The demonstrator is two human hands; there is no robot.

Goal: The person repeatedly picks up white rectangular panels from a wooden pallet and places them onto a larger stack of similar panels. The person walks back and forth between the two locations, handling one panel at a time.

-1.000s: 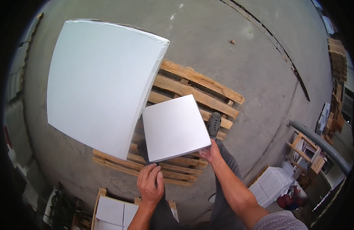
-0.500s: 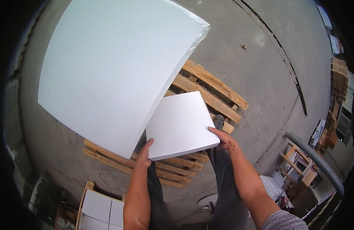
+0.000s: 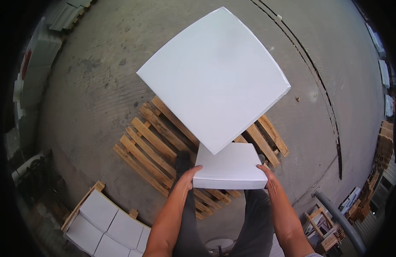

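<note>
My left hand (image 3: pixel 191 176) grips the left side of a flat white box (image 3: pixel 232 169), with the thumb along its top edge. My right hand (image 3: pixel 265 174) has the opposite side the same way. The box is held level in front of my legs, over a wooden pallet (image 3: pixel 148 137). Just beyond it is a large white square-topped thing (image 3: pixel 219 73), whose near corner covers part of the box's far edge. Shiny clear film shows along its right edge. I cannot tell how tall it is or whether they touch.
White boxes (image 3: pixel 99 210) fill another wooden pallet at the lower left. A grey metal pipe (image 3: pixel 339 220) curves in at the lower right, near a wooden frame (image 3: pixel 320 225). Stacked pale goods (image 3: pixel 41 55) line the left. My shoe (image 3: pixel 183 158) is at the pallet.
The large white thing now looks smaller and sits farther right in view. The held box has shifted right and turned squarer to me. Both hands have stayed on it.
</note>
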